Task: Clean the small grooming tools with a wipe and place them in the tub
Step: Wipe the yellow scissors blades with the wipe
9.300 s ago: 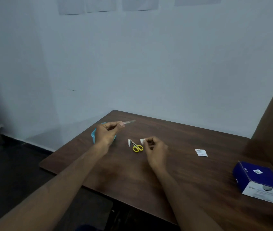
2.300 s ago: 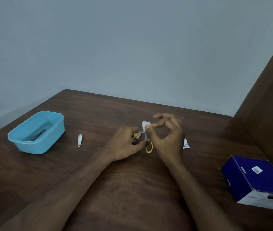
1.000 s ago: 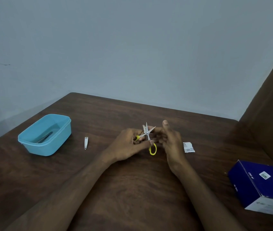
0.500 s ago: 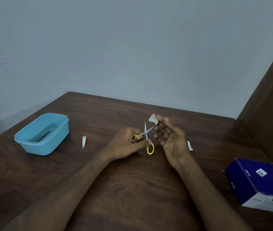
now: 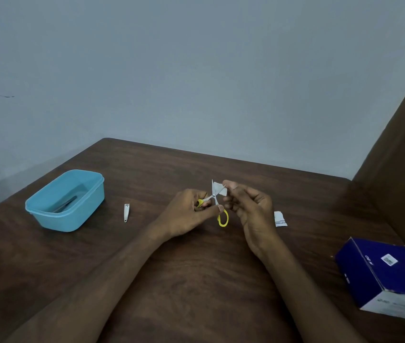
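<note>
My left hand (image 5: 188, 214) grips small yellow-handled scissors (image 5: 223, 217) by the handles, blades spread and pointing up. My right hand (image 5: 250, 206) pinches a small white wipe (image 5: 219, 189) against the blades. A light blue tub (image 5: 48, 220) stands at the left of the table with a slim metal tool (image 5: 65, 204) lying inside it. A small silver nail clipper (image 5: 126, 212) lies on the table between the tub and my left hand.
A torn white wipe sachet (image 5: 280, 219) lies just right of my right hand. A dark blue box (image 5: 384, 271) stands at the table's right edge. A brown panel (image 5: 404, 144) rises at the right; a pale wall stands behind the dark wooden table (image 5: 196, 280).
Half a second ago my right hand held the wipe up, away from the scissors, with fingers spread. It has now brought the wipe onto the spread blades. My left hand stays put.
</note>
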`<state>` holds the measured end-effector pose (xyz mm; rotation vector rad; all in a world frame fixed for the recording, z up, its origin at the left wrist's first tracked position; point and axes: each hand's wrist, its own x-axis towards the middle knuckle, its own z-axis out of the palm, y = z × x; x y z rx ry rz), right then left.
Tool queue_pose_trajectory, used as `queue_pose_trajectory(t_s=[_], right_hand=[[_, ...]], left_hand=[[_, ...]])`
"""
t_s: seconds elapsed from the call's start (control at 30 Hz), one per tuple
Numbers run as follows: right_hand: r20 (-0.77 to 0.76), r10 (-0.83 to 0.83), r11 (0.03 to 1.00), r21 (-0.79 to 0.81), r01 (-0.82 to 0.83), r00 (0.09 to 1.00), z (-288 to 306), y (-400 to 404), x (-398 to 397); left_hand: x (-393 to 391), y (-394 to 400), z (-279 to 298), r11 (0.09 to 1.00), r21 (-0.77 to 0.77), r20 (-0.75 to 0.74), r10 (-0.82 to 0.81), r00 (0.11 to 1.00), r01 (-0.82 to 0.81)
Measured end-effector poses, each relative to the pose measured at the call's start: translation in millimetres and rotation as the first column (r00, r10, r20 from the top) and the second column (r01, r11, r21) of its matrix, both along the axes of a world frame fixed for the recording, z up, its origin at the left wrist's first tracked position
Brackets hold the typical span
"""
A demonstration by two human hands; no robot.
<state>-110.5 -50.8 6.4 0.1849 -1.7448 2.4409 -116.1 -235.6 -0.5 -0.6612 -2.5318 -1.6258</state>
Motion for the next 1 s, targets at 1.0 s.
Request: queue_pose_trajectory(t_s=[1.0], right_hand=[[0.026,-0.440,0.895,-0.070,0.441,0.898,1,11,-8]], left_hand=[[-3,0,1,0.996,-0.073,0.011,0.052,0.999,-0.051]])
